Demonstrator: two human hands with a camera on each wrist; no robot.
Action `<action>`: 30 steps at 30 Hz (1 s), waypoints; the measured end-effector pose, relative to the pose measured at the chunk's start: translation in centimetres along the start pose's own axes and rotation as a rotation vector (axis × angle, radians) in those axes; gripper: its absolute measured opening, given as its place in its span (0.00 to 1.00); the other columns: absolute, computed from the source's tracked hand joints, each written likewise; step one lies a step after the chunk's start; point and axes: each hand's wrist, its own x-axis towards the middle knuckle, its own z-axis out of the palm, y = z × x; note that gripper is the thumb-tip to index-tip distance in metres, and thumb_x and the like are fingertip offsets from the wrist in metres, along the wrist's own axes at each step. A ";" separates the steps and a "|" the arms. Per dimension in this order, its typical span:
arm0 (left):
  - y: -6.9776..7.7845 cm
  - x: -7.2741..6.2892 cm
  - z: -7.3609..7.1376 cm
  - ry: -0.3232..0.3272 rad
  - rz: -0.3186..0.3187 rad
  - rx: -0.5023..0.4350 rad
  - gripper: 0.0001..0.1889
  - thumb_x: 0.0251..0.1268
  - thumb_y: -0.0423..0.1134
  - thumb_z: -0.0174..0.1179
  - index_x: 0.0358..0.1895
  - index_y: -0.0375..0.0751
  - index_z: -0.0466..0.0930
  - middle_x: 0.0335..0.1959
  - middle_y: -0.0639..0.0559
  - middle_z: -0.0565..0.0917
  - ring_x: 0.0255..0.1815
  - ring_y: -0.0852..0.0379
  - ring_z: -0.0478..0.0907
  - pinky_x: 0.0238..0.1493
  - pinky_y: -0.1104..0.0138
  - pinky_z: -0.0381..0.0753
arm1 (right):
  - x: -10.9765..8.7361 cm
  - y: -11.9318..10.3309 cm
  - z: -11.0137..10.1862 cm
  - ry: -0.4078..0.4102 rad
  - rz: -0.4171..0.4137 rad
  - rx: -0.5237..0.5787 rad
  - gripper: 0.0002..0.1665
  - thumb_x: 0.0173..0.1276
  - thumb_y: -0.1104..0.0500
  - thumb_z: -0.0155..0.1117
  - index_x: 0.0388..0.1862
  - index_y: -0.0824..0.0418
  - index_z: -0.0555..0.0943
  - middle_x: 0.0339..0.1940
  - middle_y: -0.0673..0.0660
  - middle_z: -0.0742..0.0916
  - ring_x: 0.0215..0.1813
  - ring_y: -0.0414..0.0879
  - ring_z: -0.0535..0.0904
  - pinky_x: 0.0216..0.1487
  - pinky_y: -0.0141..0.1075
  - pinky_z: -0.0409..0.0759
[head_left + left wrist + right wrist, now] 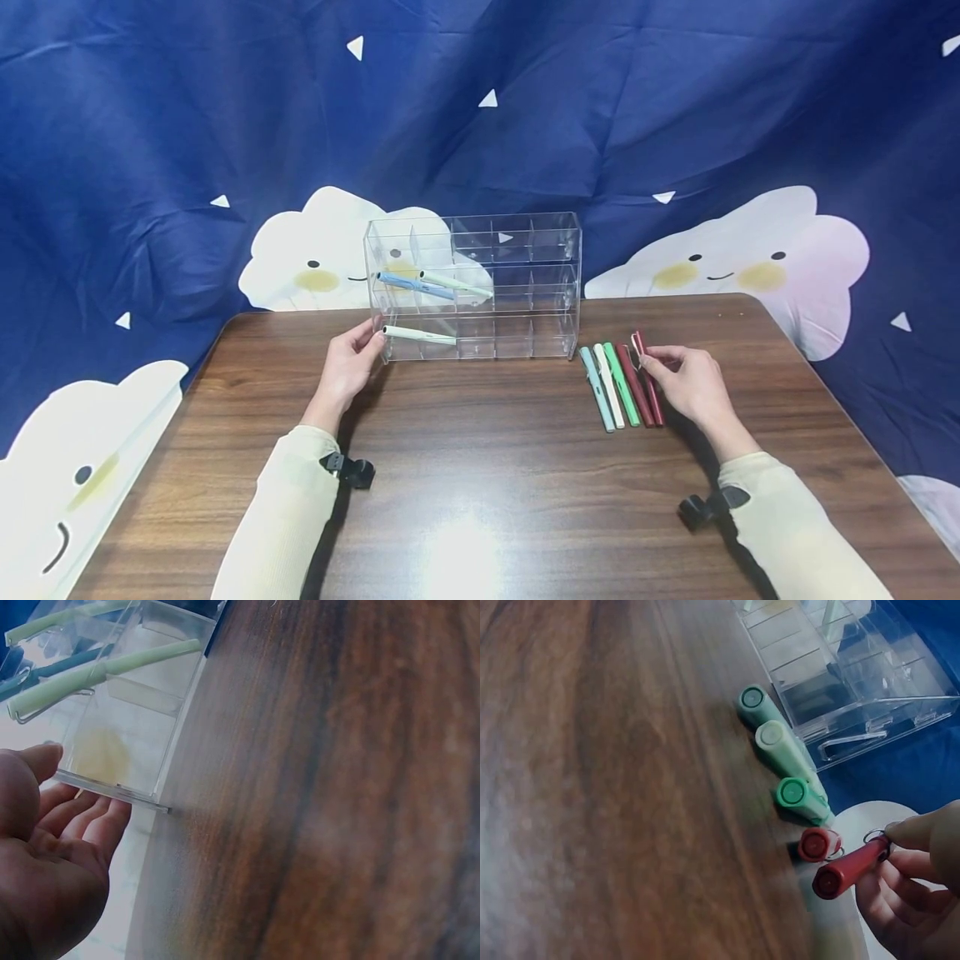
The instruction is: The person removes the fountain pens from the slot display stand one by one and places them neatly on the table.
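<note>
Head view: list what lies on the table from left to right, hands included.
left hand → clear acrylic organizer → teal pen → white pen → green pen → dark red pen → red pen → right hand

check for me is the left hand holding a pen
No, the left hand rests open against the end of the clear acrylic organizer, with no pen in its fingers.

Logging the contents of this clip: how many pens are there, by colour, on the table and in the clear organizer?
Pale green or cream pens: 3 (two in the organizer, one on the table)
Blue pens: 1
Teal pens: 1
Green pens: 1
Dark red pens: 2
Total: 8 pens
</note>
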 end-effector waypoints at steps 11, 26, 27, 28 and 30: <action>-0.1 -0.1 -0.2 0.002 -0.001 -0.009 0.25 0.84 0.34 0.56 0.78 0.33 0.71 0.75 0.36 0.77 0.76 0.45 0.76 0.66 0.79 0.78 | 0.8 1.0 0.8 -0.082 0.030 -0.044 0.23 0.82 0.54 0.63 0.59 0.73 0.86 0.57 0.76 0.89 0.64 0.75 0.82 0.65 0.67 0.78; -0.2 0.1 0.0 0.003 0.006 -0.005 0.25 0.85 0.35 0.57 0.79 0.35 0.71 0.74 0.36 0.78 0.75 0.45 0.77 0.60 0.84 0.78 | 1.1 0.8 1.1 -0.120 0.055 -0.115 0.25 0.84 0.54 0.59 0.61 0.76 0.84 0.59 0.78 0.87 0.66 0.76 0.81 0.67 0.67 0.78; -0.2 0.1 0.0 0.003 0.007 -0.004 0.25 0.85 0.36 0.56 0.79 0.35 0.71 0.74 0.36 0.78 0.75 0.45 0.77 0.60 0.84 0.78 | 1.0 0.8 1.1 -0.119 0.054 -0.113 0.25 0.84 0.54 0.59 0.61 0.76 0.84 0.59 0.78 0.87 0.66 0.76 0.80 0.68 0.68 0.77; -0.2 0.1 0.0 0.004 0.008 -0.005 0.25 0.85 0.35 0.56 0.79 0.35 0.71 0.74 0.36 0.78 0.75 0.45 0.77 0.59 0.85 0.78 | 1.0 0.7 1.0 -0.117 0.054 -0.110 0.25 0.84 0.54 0.59 0.61 0.76 0.84 0.59 0.78 0.87 0.66 0.76 0.80 0.68 0.68 0.77; -0.2 0.1 0.1 0.005 0.010 -0.008 0.25 0.85 0.35 0.57 0.79 0.35 0.71 0.74 0.36 0.78 0.75 0.44 0.78 0.59 0.85 0.78 | 0.9 0.7 0.9 -0.111 0.057 -0.103 0.26 0.84 0.54 0.58 0.62 0.76 0.84 0.59 0.78 0.87 0.66 0.76 0.80 0.68 0.68 0.77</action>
